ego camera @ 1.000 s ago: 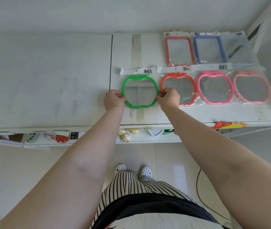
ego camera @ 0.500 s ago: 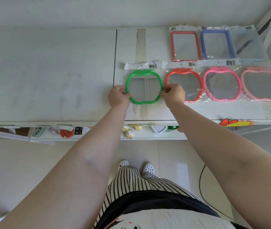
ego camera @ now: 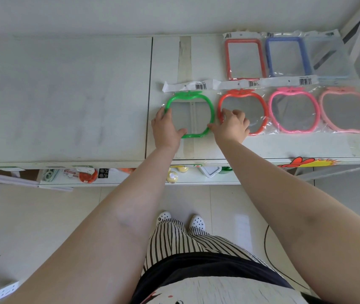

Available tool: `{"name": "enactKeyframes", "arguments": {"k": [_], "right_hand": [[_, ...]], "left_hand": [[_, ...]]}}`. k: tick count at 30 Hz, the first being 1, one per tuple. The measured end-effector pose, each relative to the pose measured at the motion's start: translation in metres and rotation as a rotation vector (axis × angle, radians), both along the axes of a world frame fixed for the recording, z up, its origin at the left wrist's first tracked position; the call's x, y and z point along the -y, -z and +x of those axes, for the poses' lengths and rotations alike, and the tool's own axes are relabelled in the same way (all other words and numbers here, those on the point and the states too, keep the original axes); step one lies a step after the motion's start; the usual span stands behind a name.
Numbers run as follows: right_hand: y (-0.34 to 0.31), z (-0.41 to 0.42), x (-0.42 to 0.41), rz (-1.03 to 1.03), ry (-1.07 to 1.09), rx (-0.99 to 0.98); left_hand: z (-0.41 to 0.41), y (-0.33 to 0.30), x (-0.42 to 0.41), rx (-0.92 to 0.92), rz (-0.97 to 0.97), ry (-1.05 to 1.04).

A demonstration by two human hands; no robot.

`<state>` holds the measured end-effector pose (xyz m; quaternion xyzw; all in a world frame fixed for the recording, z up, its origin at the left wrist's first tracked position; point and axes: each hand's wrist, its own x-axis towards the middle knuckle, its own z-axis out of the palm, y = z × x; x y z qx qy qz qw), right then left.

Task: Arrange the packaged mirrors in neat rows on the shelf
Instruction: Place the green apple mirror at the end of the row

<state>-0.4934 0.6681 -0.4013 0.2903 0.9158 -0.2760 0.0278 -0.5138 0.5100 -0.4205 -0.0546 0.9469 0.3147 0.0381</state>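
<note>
A green apple-shaped packaged mirror (ego camera: pixel 198 102) lies flat on the white shelf (ego camera: pixel 65 95), leftmost in the front row. My left hand (ego camera: pixel 167 128) grips its lower left rim. My right hand (ego camera: pixel 231 126) touches its right rim with the thumb, and its fingers rest over the red apple mirror (ego camera: pixel 253 110) beside it. To the right lie a hot-pink apple mirror (ego camera: pixel 293 110) and a pale pink apple mirror (ego camera: pixel 346 110). Behind them are a red rectangular mirror (ego camera: pixel 243 59), a blue rectangular mirror (ego camera: pixel 286 57) and a clear-framed one (ego camera: pixel 326 58).
The shelf's left half is bare white board. A strip of tape (ego camera: pixel 184 58) runs front to back under the green mirror. A lower shelf (ego camera: pixel 108 178) holds small packaged items. A black cable (ego camera: pixel 269 255) lies on the tiled floor at right.
The view shifted slightly. My left hand slid lower along the green mirror's left rim, and my right hand spread its fingers onto the red apple mirror. The green mirror stays in its place.
</note>
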Motion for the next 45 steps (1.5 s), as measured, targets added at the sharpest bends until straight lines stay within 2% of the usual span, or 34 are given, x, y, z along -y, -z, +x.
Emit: {"name": "enactKeyframes", "arguments": {"k": [9,15,24,30,36,41,45], "right_hand": [[0.000,-0.003,-0.002,0.001,-0.014,-0.006],[0.004,-0.003,-0.016,0.015,-0.080,-0.060],[0.012,-0.009,-0.014,0.027,-0.102,0.021],[0.008,-0.005,-0.030,0.049,-0.005,-0.090],[0.013,-0.004,-0.048,0.157,0.012,0.028],[0.014,-0.001,-0.054,0.159,-0.033,0.084],[0.011,-0.002,-0.057,0.153,-0.018,0.048]], "left_hand": [[-0.001,-0.001,-0.009,-0.003,-0.002,-0.005],[0.004,0.003,0.006,0.025,-0.137,0.205],[-0.001,0.008,-0.001,0.023,-0.077,0.205],[-0.012,0.001,0.004,-0.065,-0.137,0.154],[-0.020,0.000,-0.021,0.012,-0.319,0.368],[-0.019,0.004,-0.030,0.052,-0.362,0.368],[-0.019,-0.002,-0.032,0.040,-0.373,0.374]]}}
